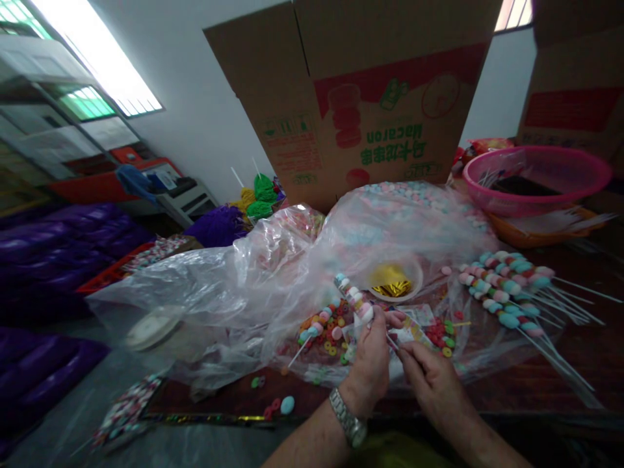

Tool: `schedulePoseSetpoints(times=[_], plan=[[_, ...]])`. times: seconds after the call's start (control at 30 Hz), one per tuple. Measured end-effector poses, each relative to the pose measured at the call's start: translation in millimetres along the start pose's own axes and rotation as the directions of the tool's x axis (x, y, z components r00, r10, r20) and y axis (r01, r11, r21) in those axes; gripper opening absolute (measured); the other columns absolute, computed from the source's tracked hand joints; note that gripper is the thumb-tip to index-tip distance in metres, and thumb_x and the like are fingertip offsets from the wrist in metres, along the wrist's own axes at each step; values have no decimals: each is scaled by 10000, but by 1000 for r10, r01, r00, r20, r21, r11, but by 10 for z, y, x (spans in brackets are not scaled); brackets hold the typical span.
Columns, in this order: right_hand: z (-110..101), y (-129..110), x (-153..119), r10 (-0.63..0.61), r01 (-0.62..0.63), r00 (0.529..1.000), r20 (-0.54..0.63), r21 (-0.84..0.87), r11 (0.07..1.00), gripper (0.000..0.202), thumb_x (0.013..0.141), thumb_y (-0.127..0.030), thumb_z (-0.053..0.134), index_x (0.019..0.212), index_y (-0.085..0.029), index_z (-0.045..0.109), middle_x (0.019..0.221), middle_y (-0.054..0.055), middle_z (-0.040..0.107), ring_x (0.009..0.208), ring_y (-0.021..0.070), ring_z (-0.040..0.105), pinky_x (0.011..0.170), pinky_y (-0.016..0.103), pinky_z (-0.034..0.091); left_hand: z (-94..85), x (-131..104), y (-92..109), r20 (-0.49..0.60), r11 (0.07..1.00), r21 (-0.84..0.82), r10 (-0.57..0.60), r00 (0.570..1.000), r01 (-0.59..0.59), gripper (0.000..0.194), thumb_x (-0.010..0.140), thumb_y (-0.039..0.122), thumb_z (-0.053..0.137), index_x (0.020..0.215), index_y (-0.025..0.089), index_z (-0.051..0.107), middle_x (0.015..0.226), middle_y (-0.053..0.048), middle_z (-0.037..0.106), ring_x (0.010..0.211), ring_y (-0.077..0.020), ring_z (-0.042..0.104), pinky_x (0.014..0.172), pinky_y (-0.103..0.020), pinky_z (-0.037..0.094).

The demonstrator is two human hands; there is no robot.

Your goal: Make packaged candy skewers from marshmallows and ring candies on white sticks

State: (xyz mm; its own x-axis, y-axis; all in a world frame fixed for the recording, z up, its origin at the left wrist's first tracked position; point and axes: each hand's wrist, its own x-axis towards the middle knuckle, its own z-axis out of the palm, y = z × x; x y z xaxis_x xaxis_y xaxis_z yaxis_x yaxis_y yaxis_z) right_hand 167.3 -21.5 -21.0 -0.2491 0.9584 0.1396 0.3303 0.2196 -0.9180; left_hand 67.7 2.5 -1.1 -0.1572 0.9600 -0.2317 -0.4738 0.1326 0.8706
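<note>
A marshmallow skewer (353, 296) in pale blue, white and pink points up and to the left from my left hand (373, 357). That hand is closed around its lower end and wears a metal watch (347, 416) at the wrist. My right hand (433, 383) pinches the thin white stick (391, 342) below the candy. Beside my left hand, another marshmallow skewer (319, 325) lies on small ring-shaped candies (334, 344). More ring candies (442, 335) lie just beyond my right hand. A round tub (419, 279) with gold twist ties (392, 288) stands past both hands.
A large clear bag (390, 214) of marshmallows spreads over the table. Several finished skewers (507, 289) lie to the right, below a pink basin (536, 201). A Macaron carton (370, 97) stands behind. Purple bags (63, 247) are on the left.
</note>
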Motion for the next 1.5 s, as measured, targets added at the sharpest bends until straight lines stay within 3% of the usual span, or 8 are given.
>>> schedulePoseSetpoints(times=[0.33,0.47,0.6,0.77,1.0,1.17,1.3,1.5], plan=[[-66,88,71,-11,11,1000,-9,-8,1000,274,876,-329,363,798,-180,580,731,57,625,701,188,578,648,274,454,-72,-220,80,302,843,536,-135,944,-51,445,874,503,347,860,205,678,718,-44,653,803,-202,598,832,-336,436],[-411,86,144,-18,27,995,96,-97,995,275,874,-349,397,717,-183,550,628,5,562,611,156,523,559,246,396,-331,-308,591,524,321,777,146,839,-541,252,770,410,595,916,229,690,729,-66,674,749,-226,599,801,-357,446],[-686,-65,160,-99,160,948,303,-184,970,287,902,-318,365,681,-188,495,624,-10,515,597,131,484,544,234,343,-493,-195,906,635,-229,772,323,702,-593,506,666,353,721,1141,250,581,1200,-134,563,1148,-352,442,1020,-554,155],[-744,-196,226,-181,303,916,359,-319,898,299,908,-271,355,641,-192,463,598,-10,492,555,128,457,528,251,300,-486,-151,616,638,125,760,42,769,-638,189,824,321,540,962,223,623,775,-47,644,753,-203,590,797,-318,420],[-579,2,329,-89,99,988,123,-77,992,265,863,-341,448,1069,-188,514,817,31,590,678,147,530,588,251,398,-410,-242,238,371,719,665,-81,925,-204,206,846,350,470,765,207,596,598,11,553,489,-128,469,466,-206,348],[-158,176,153,63,-109,957,284,150,983,264,880,-399,411,845,-170,536,622,-24,503,533,109,467,473,211,355,-416,-234,240,327,716,688,-162,931,-117,207,822,299,477,652,196,536,543,23,499,454,-114,428,445,-206,327],[-15,148,59,-190,233,963,189,-239,943,266,879,-240,363,664,-175,504,578,4,512,546,129,489,513,240,344,-490,-233,281,492,703,675,-202,847,-225,122,797,286,525,748,202,600,666,11,575,596,-128,495,557,-209,387],[-253,-1,176,-520,486,848,99,-534,692,222,869,-157,391,756,-154,583,658,50,613,626,151,562,592,265,405,-596,-183,163,337,770,591,-504,795,238,201,812,301,550,672,163,589,547,31,535,456,-88,463,436,-196,368]])
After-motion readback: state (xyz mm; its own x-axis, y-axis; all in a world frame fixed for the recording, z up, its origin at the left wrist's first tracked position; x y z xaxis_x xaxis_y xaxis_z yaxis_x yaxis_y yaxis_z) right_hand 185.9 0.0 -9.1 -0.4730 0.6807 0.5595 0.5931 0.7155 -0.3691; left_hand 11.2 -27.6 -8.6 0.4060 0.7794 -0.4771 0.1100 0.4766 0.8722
